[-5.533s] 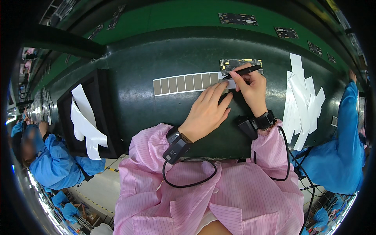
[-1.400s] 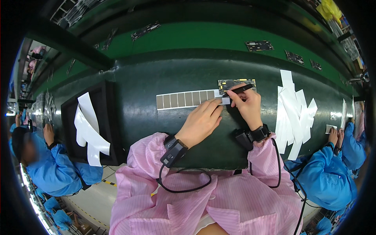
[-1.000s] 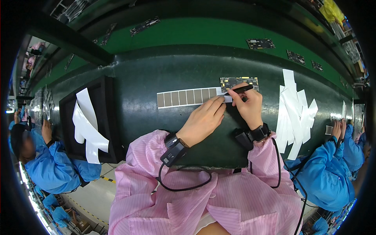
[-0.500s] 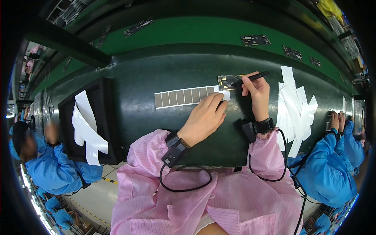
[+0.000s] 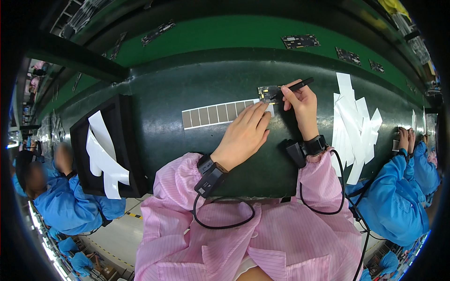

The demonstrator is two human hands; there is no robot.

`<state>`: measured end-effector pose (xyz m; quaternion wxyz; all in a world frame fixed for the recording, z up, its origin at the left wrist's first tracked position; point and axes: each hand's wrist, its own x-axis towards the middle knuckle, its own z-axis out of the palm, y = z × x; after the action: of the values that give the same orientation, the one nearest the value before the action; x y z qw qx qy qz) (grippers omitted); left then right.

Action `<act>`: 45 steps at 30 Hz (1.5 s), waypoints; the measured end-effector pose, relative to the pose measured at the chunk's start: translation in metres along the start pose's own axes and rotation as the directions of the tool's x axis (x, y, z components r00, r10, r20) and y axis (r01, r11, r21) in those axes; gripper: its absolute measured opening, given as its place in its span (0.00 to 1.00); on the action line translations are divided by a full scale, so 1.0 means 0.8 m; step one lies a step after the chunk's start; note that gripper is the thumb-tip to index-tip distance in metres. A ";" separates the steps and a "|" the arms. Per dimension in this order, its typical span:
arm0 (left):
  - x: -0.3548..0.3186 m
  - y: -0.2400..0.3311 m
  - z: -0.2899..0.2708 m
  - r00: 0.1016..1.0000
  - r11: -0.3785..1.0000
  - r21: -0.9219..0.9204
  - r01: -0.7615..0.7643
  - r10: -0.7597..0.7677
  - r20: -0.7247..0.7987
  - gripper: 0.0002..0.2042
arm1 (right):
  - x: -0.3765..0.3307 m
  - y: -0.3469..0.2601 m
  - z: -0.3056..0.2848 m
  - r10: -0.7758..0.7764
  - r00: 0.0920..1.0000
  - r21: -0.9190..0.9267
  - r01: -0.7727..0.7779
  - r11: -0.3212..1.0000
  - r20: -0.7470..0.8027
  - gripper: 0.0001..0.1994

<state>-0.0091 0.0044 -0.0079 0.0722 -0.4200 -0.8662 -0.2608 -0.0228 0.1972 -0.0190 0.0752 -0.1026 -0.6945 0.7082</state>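
A black pen-like tool point(image 5: 291, 87) is pinched in the fingers of the right hand point(image 5: 301, 99), its tip set on a small circuit board point(image 5: 267, 93) lying on the dark bench point(image 5: 187, 93). The left hand point(image 5: 243, 136) is laid flat, fingers pressed together, on the end of a grey segmented strip point(image 5: 218, 114) just beside the board.

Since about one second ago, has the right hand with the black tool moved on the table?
Yes. The right hand with the black tool moved away from the person, from the near end of the grey strip up over the small circuit board.
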 end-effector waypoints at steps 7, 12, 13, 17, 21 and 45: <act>0.004 -0.001 0.002 1.000 0.999 0.032 -0.003 0.003 0.007 0.23 | 0.000 0.002 0.000 -0.015 1.000 -0.076 0.015 0.997 -0.001 0.05; 0.007 0.000 0.003 0.999 0.996 0.088 -0.001 -0.002 0.033 0.24 | -0.004 -0.006 -0.001 -0.093 0.988 -0.003 0.093 0.996 -0.125 0.05; 0.006 0.002 0.000 1.000 0.996 0.090 0.000 -0.002 0.030 0.24 | -0.004 -0.008 -0.003 -0.136 0.976 0.009 0.139 0.990 -0.173 0.05; -0.004 0.017 -0.011 0.999 0.998 0.053 -0.020 0.018 0.030 0.24 | -0.015 -0.009 0.000 -0.110 0.993 0.013 0.111 0.994 -0.049 0.05; -0.014 0.023 -0.008 0.999 1.000 0.016 0.019 -0.019 0.040 0.23 | -0.023 -0.006 0.017 -0.150 0.989 -0.161 0.151 0.975 0.018 0.05; -0.012 0.017 -0.010 0.998 0.997 0.071 0.023 -0.027 0.057 0.19 | -0.004 -0.009 0.017 -0.095 0.995 0.018 0.095 0.995 -0.001 0.04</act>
<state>0.0069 0.0006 0.0012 0.0586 -0.4138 -0.8817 -0.2189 -0.0238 0.1833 -0.0112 0.1099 -0.0690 -0.6921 0.7101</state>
